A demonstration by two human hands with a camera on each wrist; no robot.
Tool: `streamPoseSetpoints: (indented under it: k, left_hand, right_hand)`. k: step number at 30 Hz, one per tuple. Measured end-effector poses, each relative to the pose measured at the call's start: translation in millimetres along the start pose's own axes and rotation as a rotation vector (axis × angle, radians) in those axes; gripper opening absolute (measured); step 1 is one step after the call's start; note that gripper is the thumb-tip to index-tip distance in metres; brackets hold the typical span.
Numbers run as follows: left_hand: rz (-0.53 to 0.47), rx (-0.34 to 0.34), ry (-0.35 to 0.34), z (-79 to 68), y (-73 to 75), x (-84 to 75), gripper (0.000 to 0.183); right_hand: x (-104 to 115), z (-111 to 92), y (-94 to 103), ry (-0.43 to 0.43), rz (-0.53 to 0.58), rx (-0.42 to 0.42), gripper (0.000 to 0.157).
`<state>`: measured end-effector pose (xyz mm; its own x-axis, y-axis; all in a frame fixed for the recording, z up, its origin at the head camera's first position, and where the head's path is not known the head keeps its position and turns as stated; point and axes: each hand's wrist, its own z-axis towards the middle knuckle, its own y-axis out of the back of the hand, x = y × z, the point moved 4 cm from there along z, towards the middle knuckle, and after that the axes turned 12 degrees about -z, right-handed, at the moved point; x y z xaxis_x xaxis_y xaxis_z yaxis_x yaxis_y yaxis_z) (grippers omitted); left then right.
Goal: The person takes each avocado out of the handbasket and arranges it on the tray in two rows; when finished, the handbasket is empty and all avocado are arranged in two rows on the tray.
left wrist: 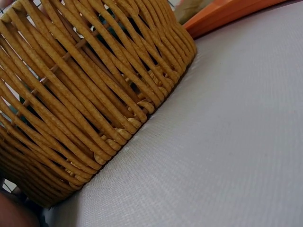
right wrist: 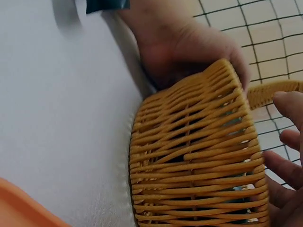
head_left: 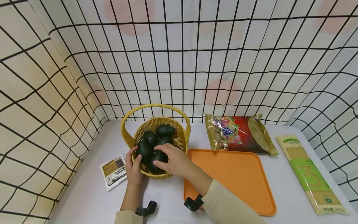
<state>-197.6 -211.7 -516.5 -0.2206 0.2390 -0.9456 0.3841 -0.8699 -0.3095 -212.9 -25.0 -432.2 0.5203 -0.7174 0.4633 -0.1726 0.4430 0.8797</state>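
A yellow wicker basket (head_left: 165,176) with a tall arched handle holds several dark green avocados (head_left: 165,130). My left hand (head_left: 134,169) grips the basket's near left rim, its thumb beside the leftmost avocado (head_left: 144,151). In the right wrist view, that left hand (right wrist: 182,49) wraps the far side of the wicker wall. Over the basket's near right part, my right hand (head_left: 174,160) has thumb and fingers spread around the front avocado (head_left: 156,168), which it partly covers. Its fingers (right wrist: 284,170) show just above the rim in the right wrist view.
An orange tray (head_left: 226,177) lies right of the basket, under my right forearm. Behind it is a red and gold bag (head_left: 240,132). Far right lies a green pack of noodles (head_left: 310,174); a small white and brown packet (head_left: 114,171) is at left. Black mesh (head_left: 181,62) surrounds the table.
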Motion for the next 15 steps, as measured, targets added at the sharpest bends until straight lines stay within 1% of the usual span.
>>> streamPoseSetpoints:
  k: [5, 11, 15]
  left_hand:
    - [0.002, 0.015, -0.001, 0.5, -0.4, 0.6, 0.040]
    - [0.022, 0.015, -0.002, 0.3, 0.0, 0.6, 0.040]
    - [0.041, 0.008, -0.012, 0.4, 1.0, 0.2, 0.040]
  right_hand:
    - [-4, 12, -5.5, 0.023, -0.081, 0.047, 0.058]
    - [-7, 21, -12.1, 0.054, -0.155, 0.135, 0.065]
    - [-6, 23, -17.7, 0.105, -0.244, 0.159, 0.070]
